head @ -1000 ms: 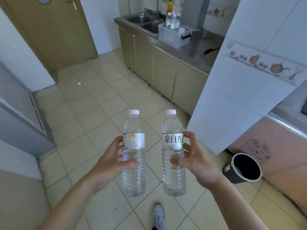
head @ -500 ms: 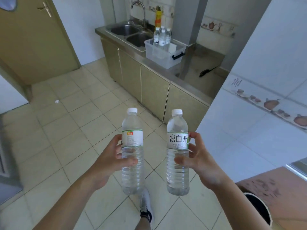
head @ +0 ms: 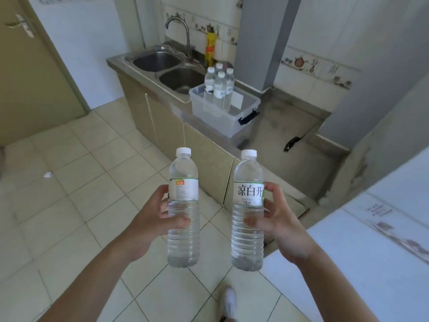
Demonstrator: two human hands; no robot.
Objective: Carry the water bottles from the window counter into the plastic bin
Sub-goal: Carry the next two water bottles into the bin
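Bottles: we hold one upright in each hand, left hand [head: 148,219] and right hand [head: 278,219] wrapped at mid-body below the labels. Full, thin-walled; likely heavy, crushable. Plastic bin [head: 222,112] on counter ahead.

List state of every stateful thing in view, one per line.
left hand: gripping a capped bottle, upright
right hand: gripping a second capped bottle, upright
plastic bin: lidless, four bottles standing inside
faucet: no water visible
door: closed
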